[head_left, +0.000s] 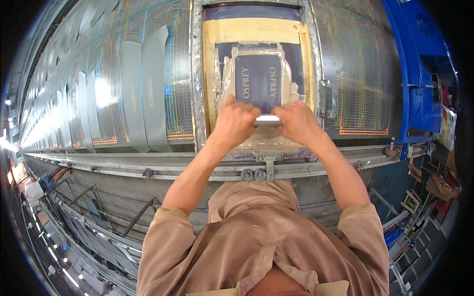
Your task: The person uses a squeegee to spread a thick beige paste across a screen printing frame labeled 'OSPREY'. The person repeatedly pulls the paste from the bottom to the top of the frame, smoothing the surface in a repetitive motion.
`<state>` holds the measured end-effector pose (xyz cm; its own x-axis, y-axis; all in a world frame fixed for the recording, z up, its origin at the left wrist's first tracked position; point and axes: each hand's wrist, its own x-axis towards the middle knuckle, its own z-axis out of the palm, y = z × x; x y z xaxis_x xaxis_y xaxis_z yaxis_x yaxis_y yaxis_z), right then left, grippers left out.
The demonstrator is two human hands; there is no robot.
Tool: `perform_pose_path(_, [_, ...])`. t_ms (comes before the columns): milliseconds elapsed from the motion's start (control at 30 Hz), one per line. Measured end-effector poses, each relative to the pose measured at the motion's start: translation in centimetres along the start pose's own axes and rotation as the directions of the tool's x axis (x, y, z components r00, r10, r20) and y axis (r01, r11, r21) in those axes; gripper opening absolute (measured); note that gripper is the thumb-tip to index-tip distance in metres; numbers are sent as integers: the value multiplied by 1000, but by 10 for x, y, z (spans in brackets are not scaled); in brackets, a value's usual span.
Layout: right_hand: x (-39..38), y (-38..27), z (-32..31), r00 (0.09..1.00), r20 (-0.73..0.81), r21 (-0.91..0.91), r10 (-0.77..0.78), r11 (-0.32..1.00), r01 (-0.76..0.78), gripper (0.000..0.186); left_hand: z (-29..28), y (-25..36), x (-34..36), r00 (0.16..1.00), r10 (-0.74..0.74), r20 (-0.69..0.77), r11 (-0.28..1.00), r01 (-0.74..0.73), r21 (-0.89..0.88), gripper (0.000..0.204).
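Both my hands grip a squeegee [268, 118] with a light bar, held crosswise at the near end of a framed printing screen [309, 64]. My left hand [233, 119] curls round its left end, my right hand [297, 122] round its right end. Inside the screen's yellow taped border lies a dark rectangle [258, 79] with pale lettering, edged by smeared beige ink [228, 69]. More ink shows behind and below the bar. A metal clamp [269, 168] joins the screen frame to the rail at the near edge.
Grey printed strips [155, 98] lie on the long striped table [360, 59] reaching left. A blue machine [419, 98] stands at right. A long rail [187, 170] runs along the near edge. A person in a white top [34, 190] is far left. Racks and wooden pieces [410, 202] are at lower right.
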<state>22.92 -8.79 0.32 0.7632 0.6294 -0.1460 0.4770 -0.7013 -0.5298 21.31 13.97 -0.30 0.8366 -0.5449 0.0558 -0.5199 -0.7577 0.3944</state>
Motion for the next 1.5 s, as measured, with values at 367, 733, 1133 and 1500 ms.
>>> perform_pose_path(367, [148, 83, -78, 989, 21, 55, 147, 987, -148, 21, -21, -104, 157, 999, -14, -41, 998, 16, 63, 21])
perform_pose_path(733, [113, 65, -48, 993, -98, 46, 65, 997, -61, 21, -4, -79, 116, 988, -34, -150, 999, 28, -38, 23])
perform_pose_path(1133, [-12, 32, -37, 806, -440, 174, 396, 918, -356, 49, 12, 27, -26, 981, -88, -170, 996, 91, 10, 36])
perform_pose_path(1500, [-19, 135, -5, 488, -521, 618, 701, 704, -350, 27, 11, 21, -55, 966, -100, -238, 994, 106, 12, 26])
